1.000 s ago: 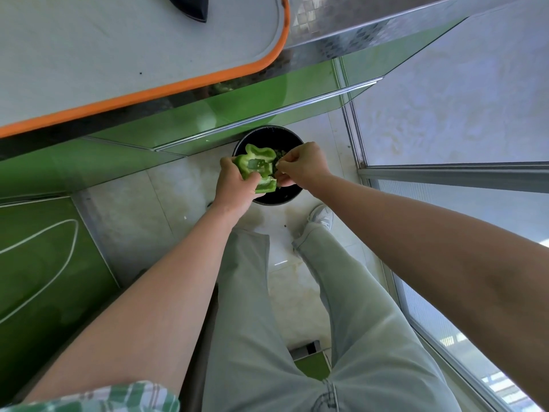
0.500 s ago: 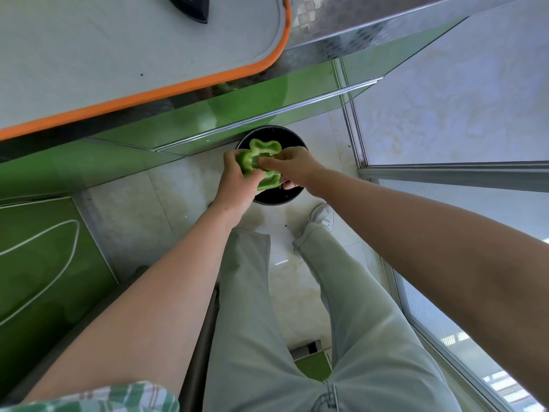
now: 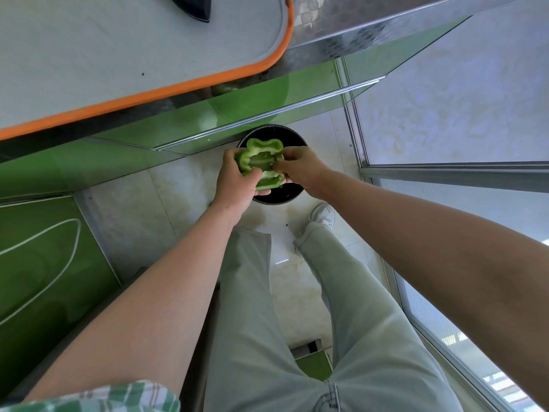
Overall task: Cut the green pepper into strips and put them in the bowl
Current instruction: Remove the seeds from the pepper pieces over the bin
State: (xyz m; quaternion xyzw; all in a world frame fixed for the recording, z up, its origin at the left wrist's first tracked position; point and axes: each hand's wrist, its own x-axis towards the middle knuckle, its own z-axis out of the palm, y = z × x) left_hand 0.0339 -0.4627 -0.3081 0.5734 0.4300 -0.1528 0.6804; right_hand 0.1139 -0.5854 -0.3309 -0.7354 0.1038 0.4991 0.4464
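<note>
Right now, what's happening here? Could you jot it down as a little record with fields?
Setting: person standing at a counter, seen from above
Green pepper: cut open, hollow side up, not yet in strips
Left hand: grips the pepper from its left side
Right hand: fingers pinch at the pepper's inner right edge
Below the pepper: black round container on the floor, beside a shoe
Cutting board: orange-rimmed, on the counter
Black object: on the board, cut off by the top edge

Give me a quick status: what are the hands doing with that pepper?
Left hand grips the opened green pepper. Right hand pinches its inside. Both above black floor container. Nothing in the way.
</note>
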